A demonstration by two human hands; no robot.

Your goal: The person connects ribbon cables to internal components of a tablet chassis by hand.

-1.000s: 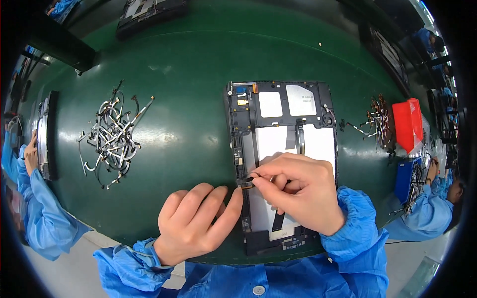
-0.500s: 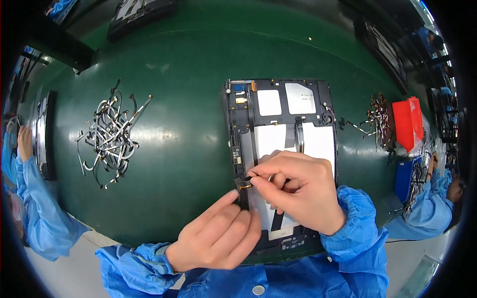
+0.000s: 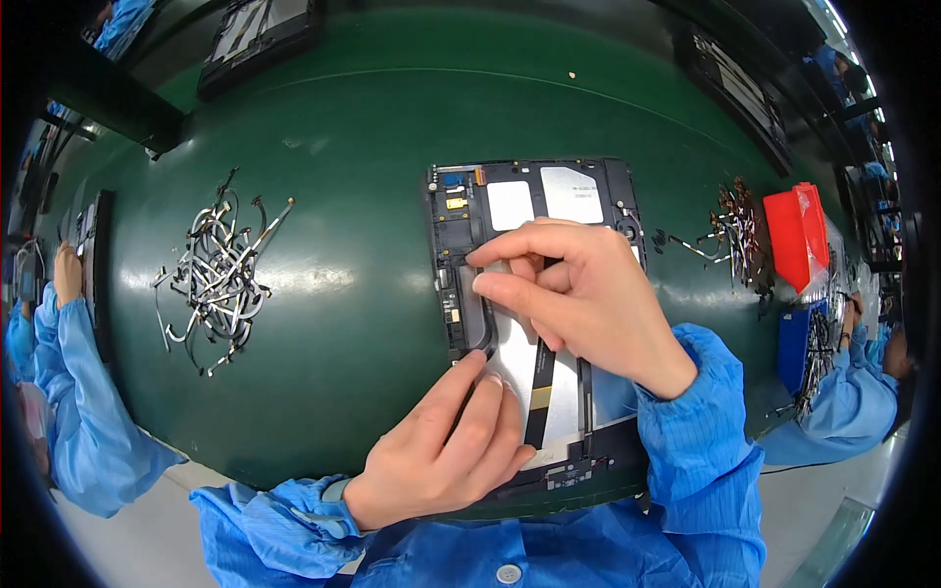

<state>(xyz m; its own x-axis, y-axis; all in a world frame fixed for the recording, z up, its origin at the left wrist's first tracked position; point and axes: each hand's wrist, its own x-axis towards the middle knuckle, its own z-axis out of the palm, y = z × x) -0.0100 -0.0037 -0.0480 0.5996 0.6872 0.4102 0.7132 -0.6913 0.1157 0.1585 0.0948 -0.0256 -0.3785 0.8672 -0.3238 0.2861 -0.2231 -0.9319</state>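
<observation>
Free green tabletop [image 3: 363,176] between cable heap [image 3: 214,279] and black device [image 3: 516,361], red bin [image 3: 785,240] an obstacle farther right

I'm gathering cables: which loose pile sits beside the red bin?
The right-hand pile, partly brownish, right of the opened device; the mostly silver-grey left-hand pile lies left of it.

You are using two hands, one left hand [image 3: 441,441] and one right hand [image 3: 593,304], at one opened device [image 3: 515,377] by the near edge of the tabletop [image 3: 363,176], and it is showing two pale panels [image 3: 570,196]. At least three more are lying around: one left-edge device [image 3: 96,265], one far-left device [image 3: 257,39] and one far-right device [image 3: 740,93]. Two cable piles [image 3: 218,284] are sitting there, their strands tangling beyond counting. Toward the right edge, two bins are standing: one red bin [image 3: 797,235], one blue bin [image 3: 794,348].
</observation>
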